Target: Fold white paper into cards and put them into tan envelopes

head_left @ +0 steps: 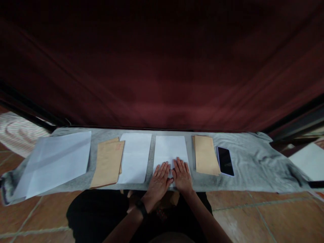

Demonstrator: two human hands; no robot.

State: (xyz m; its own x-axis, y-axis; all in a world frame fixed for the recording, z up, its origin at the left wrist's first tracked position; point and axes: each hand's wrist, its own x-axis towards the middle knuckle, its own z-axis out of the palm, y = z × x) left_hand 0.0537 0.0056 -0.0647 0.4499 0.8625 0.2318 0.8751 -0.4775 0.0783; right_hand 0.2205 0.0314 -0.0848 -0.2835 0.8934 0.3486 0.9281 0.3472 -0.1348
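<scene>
A white sheet of paper (170, 146) lies flat on the grey cloth in front of me. My left hand (160, 179) rests palm down on its lower left part, fingers stretched out. My right hand (182, 175) lies flat on the lower right part, with its fingers extended as well. The two thumbs are close together near the sheet's lower edge, which the hands partly hide. Left of this sheet is another white paper (136, 155), and brown envelopes (108, 162) overlap its left side. More brown envelopes (206, 155) sit to the right of my right hand.
A phone with a dark screen (225, 161) lies beside the right-hand envelopes. Larger white sheets (60, 162) cover the left end and overhang the front edge. The grey cloth (253, 168) is wrinkled at the right. A dark red surface (162, 84) rises along the back.
</scene>
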